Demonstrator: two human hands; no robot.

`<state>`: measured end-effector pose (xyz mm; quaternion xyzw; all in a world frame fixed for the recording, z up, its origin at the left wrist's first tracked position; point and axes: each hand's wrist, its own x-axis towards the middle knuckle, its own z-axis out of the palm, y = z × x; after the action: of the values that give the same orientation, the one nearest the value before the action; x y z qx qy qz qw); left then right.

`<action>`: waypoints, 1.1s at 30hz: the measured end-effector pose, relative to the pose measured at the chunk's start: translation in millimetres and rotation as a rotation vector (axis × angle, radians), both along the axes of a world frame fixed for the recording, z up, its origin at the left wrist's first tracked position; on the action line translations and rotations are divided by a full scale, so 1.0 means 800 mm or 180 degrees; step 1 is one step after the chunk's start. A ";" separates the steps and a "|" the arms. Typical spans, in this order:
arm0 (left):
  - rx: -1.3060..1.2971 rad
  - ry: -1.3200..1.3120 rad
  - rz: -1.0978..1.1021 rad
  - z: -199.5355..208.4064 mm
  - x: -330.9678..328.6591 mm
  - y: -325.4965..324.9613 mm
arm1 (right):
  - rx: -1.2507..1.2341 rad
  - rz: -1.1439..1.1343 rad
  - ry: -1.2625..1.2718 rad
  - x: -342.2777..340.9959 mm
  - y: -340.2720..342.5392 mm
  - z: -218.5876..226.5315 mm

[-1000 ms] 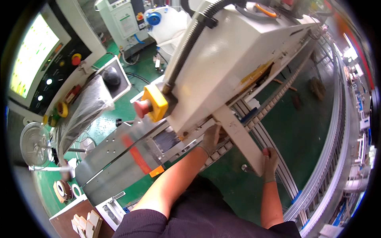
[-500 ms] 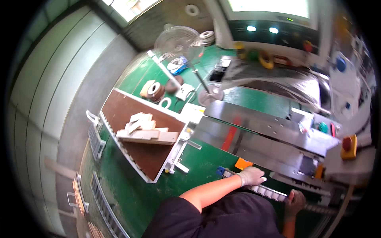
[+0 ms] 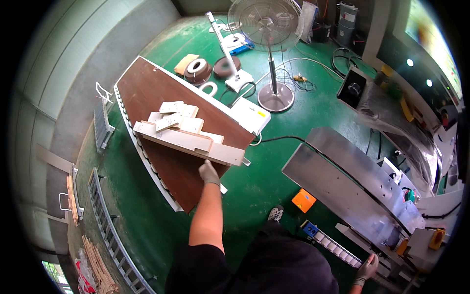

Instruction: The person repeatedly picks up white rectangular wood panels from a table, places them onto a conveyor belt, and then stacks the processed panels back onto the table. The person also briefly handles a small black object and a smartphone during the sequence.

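My left hand (image 3: 209, 172), in a light glove, reaches just below the front edge of a long pale board (image 3: 178, 142). Whether it touches the board cannot be made out, and its fingers are mostly hidden. Several shorter pale boards (image 3: 188, 123) lie stacked unevenly behind that one, all on a brown-topped table (image 3: 166, 179) with a white frame. Down at the lower right, my right hand (image 3: 368, 268), also gloved, hangs at the roller rail (image 3: 338, 249), fingers loosely bent and nothing seen in them. A blue block (image 3: 309, 228) caps the rail's far end.
A metal machine bed (image 3: 338, 181) extends along the right, with an orange box (image 3: 304, 200) beside it. Behind the table stand a pedestal fan (image 3: 275, 95) and rolls of brown edging (image 3: 198, 72). A grey roller frame (image 3: 115, 230) lies at left; a cable (image 3: 279, 138) crosses the green floor.
My view has turned left. My left hand has gone from the roller rail to the stacked boards. The right hand remains by the rail.
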<state>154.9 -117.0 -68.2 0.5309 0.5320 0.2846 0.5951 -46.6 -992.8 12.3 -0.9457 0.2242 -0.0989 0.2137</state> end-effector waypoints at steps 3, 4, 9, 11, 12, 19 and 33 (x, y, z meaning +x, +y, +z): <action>-0.0103 0.0492 0.0598 0.017 0.044 0.065 | 0.0010 -0.0130 0.0187 0.017 0.051 -0.002; -0.0402 0.0375 0.0649 0.045 0.067 0.063 | 0.0014 -0.0196 0.0197 0.020 0.068 -0.001; -0.0781 0.0027 0.0714 0.030 0.070 0.155 | 0.0165 0.0086 0.0341 0.075 0.159 0.030; -0.0669 0.0407 0.0829 0.015 0.080 0.174 | -0.0196 0.0105 0.0111 0.073 0.164 0.008; -0.0586 0.0422 0.0762 0.007 0.081 0.177 | -0.0106 0.0099 0.0475 0.074 0.164 0.015; -0.1139 0.0112 0.0212 -0.006 0.048 0.172 | -0.0015 0.0183 0.0616 0.077 0.157 0.014; -0.2711 -0.0948 -0.2304 0.029 -0.069 -0.136 | 0.1053 0.1924 -0.0351 0.164 0.416 0.106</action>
<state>99.5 -225.8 -45.0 0.3469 0.2948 -0.1047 0.8842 84.5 -659.8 97.4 -0.9151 -0.0649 -0.0444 0.3955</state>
